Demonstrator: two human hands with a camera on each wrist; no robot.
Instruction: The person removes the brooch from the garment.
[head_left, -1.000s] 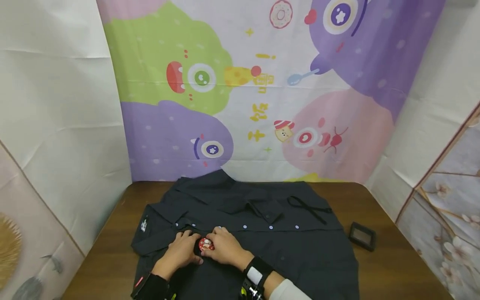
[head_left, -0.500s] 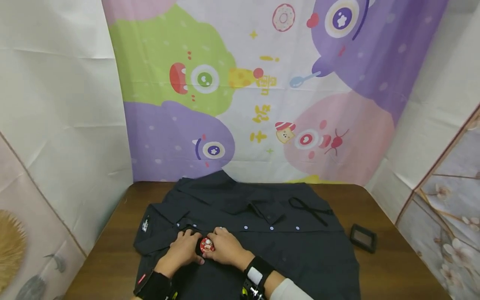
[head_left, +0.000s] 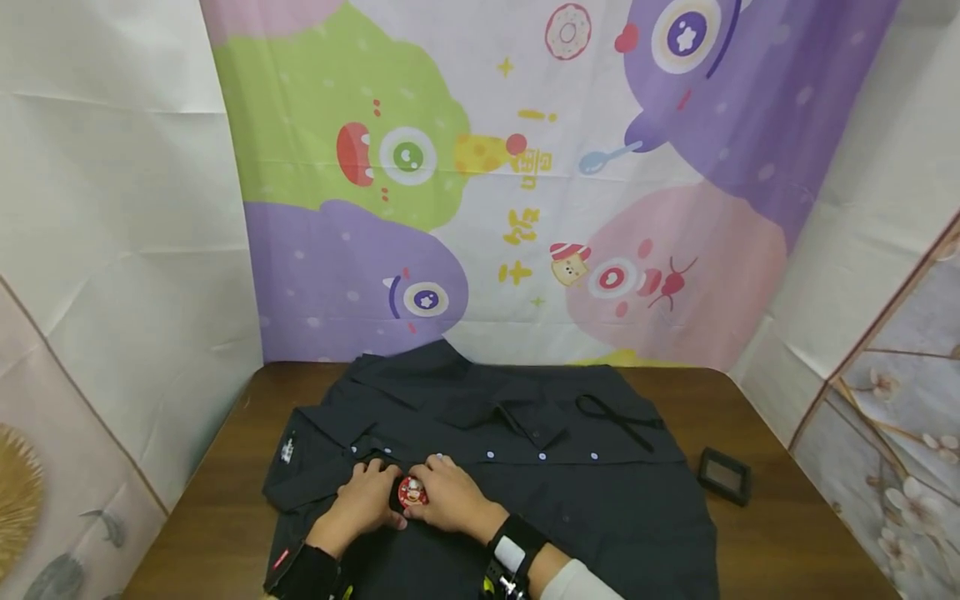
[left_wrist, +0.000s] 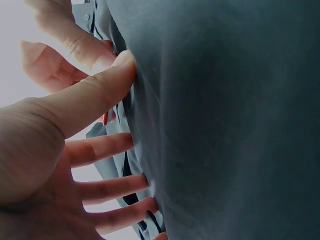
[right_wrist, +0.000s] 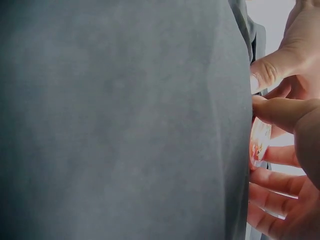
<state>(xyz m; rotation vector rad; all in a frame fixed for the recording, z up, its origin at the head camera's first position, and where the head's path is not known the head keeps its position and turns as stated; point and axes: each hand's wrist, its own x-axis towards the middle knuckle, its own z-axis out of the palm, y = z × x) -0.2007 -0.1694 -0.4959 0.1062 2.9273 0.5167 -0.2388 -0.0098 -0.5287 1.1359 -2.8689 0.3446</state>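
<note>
A dark button-up shirt (head_left: 600, 517) lies spread over the brown table. On it sits a round red button badge (head_left: 412, 492) with a cartoon figure, between my two hands. My right hand (head_left: 450, 494) holds the badge at its edge between thumb and fingers; the right wrist view shows the badge (right_wrist: 259, 142) tilted close to the cloth. To the left, my left hand (head_left: 363, 496) rests with spread, fairly straight fingers on the shirt, its thumb near the badge's lower edge. Only a red sliver of the badge shows in the left wrist view. Its back is hidden.
A small black rectangular frame or box (head_left: 724, 476) lies on the table (head_left: 795, 550) right of the shirt. A thin black cord or ribbon (head_left: 618, 421) lies on the shirt's upper right. A patterned cloth backdrop (head_left: 420, 250) hangs behind the table's far edge.
The badge has turned slightly between the hands, and more of its face shows now. Both hands stay in nearly the same place; the head view shifts a little.
</note>
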